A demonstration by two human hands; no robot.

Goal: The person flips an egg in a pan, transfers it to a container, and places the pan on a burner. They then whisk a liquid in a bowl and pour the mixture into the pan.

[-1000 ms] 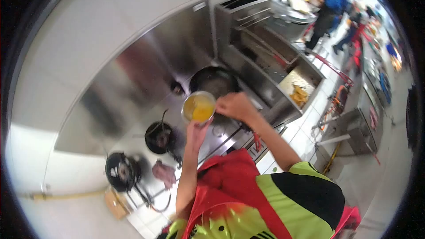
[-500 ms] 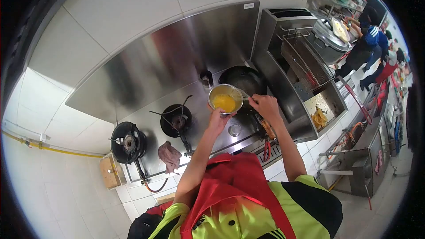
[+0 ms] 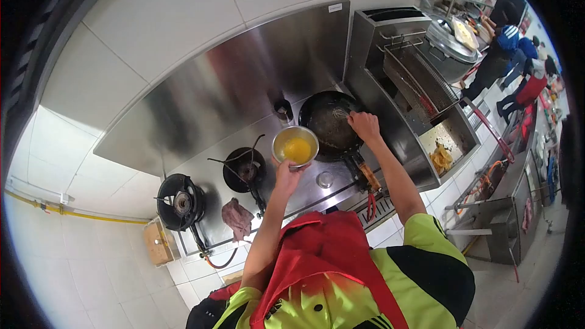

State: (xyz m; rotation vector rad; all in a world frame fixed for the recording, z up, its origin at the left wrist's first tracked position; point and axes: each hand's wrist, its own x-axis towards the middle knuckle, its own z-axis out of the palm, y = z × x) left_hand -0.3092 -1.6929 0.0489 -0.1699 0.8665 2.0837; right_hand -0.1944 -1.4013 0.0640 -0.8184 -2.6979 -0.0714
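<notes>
The left hand [image 3: 285,173] grips a bowl [image 3: 295,146] of yellow egg from below, held level above the tabletop [image 3: 303,184]. The right hand [image 3: 364,125] clasps a whisk [image 3: 339,113] whose wires point into the pan [image 3: 323,131]. Its handle is hidden in the fist.

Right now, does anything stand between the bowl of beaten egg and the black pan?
Nothing visible. The bowl, held by the left hand, hangs beside the pan; the right hand holds a whisk over it.
</notes>
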